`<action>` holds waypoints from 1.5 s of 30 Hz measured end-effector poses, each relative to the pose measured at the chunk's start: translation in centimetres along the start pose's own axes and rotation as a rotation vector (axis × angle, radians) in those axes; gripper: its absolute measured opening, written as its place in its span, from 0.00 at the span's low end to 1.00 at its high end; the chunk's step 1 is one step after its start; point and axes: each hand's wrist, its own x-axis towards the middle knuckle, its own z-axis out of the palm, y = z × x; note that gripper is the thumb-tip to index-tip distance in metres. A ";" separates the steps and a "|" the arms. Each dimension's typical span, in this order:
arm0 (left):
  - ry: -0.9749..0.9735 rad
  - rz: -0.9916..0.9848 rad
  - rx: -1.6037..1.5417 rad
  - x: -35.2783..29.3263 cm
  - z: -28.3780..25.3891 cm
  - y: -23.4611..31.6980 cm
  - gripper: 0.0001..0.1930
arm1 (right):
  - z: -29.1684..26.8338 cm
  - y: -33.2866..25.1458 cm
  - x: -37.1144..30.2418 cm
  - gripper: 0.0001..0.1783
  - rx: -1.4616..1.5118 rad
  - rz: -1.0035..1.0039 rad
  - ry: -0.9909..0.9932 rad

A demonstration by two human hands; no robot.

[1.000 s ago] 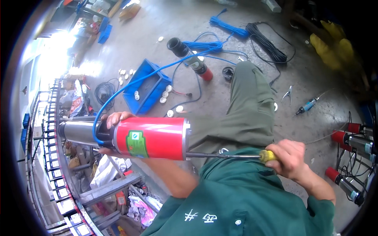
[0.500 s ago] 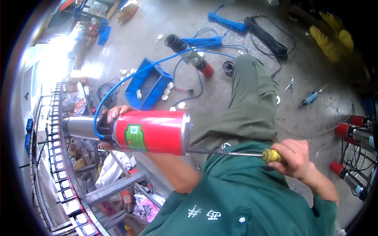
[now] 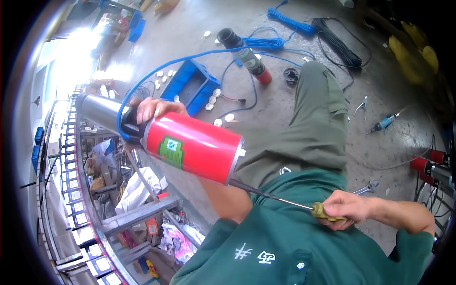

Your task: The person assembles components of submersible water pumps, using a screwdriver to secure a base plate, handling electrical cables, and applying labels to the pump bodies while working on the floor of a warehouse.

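My left hand [image 3: 153, 110] is wrapped round the dark middle section of a submersible pump [image 3: 194, 148], which has a red body with a green label and a silver end. A blue cable [image 3: 164, 66] loops out of that middle section. The pump tilts, its red end lower and toward my lap. In my closed right hand [image 3: 346, 209] is the yellow handle of a long screwdriver [image 3: 285, 200]. The screwdriver's tip meets the lower edge of the pump's red end; whether it goes inside cannot be seen.
Beyond the pump are a blue bin [image 3: 202, 88] with white discs beside it and another standing pump [image 3: 247, 57]. Coiled cables [image 3: 290, 21], pliers [image 3: 362, 108] and a blue air tool [image 3: 384, 123] lie on the floor. At left runs a rack of boxes [image 3: 76, 209]; a metal frame [image 3: 140, 216] stands nearby.
The pump has tipped, its red end lower and its silver end higher. My right hand has moved down with the screwdriver, which slants more steeply. The whole view has shifted slightly.
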 end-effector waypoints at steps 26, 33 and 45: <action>0.324 0.073 -0.030 -2.9 2.6 -0.9 0.33 | 1.7 -2.4 -1.5 0.19 -1.581 -0.919 1.206; 0.397 0.035 0.023 -3.4 2.7 -1.5 0.33 | 1.3 -2.4 -2.0 0.24 -1.812 -0.919 1.340; 0.271 0.100 -0.010 -3.0 2.2 1.0 0.37 | -1.0 -5.0 -2.9 0.22 -2.048 -1.039 1.354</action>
